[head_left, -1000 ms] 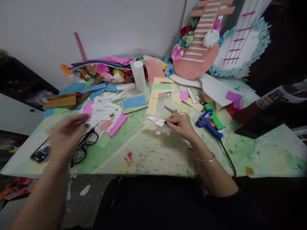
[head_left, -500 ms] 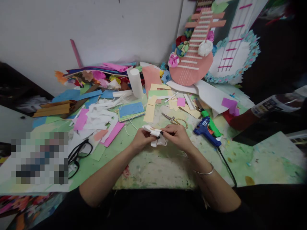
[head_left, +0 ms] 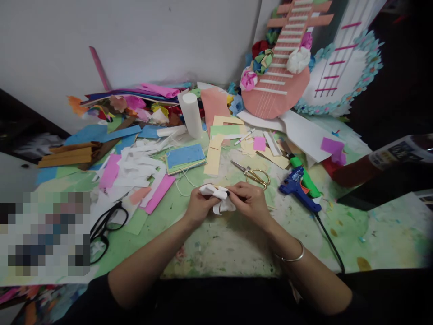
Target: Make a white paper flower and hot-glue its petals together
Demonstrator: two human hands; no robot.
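Observation:
Both my hands meet over the green, paint-stained table (head_left: 219,243). My left hand (head_left: 197,206) is closed on a crumpled white paper piece (head_left: 218,198), pinching its left side. My right hand (head_left: 249,201) pinches the same white paper from the right, fingers curled, a thin bangle on its wrist. Gold-handled scissors (head_left: 254,174) lie just beyond my right hand. A blue glue gun (head_left: 299,192) rests to the right of it, its black cord running toward the table's front edge.
Black glasses (head_left: 104,228) lie at the left front. Scraps of white, pink, blue and yellow paper (head_left: 145,167) cover the back half. A white roll (head_left: 191,115) stands upright. Paper guitars with flowers (head_left: 280,76) lean on the wall. A bottle (head_left: 382,158) lies at right.
A second ago my left hand was out over the glasses; it came across to the white paper and now grips it with the right hand. Both hands stay together since.

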